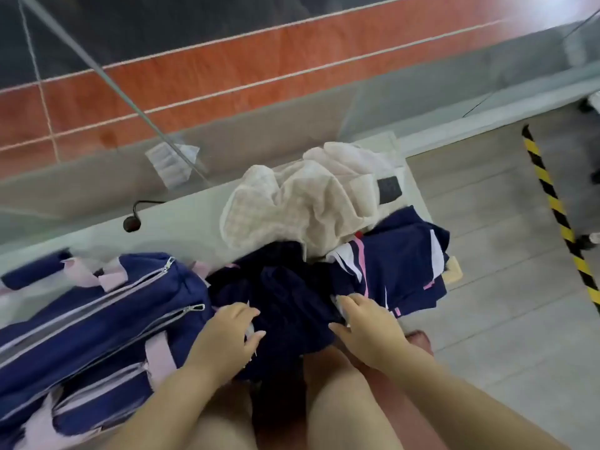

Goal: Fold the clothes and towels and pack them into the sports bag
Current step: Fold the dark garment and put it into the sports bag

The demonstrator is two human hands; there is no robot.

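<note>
A navy sports bag (97, 319) with pink straps and zipped pockets lies on the left of the pale bench (181, 219). A dark navy garment (285, 306) is heaped in front of me and hangs over the bench edge. My left hand (227, 339) grips its left side, and my right hand (363, 326) grips its right side. Behind it lies a crumpled cream towel (308, 203). A navy garment with pink and white stripes (399, 267) sits at the right end.
A glass barrier (97, 177) runs behind the bench, with an orange court floor beyond. A black round object on a cable (131, 224) rests on the bench. A small dark device (388, 189) lies by the towel. Yellow-black tape (558, 219) marks the grey floor at right.
</note>
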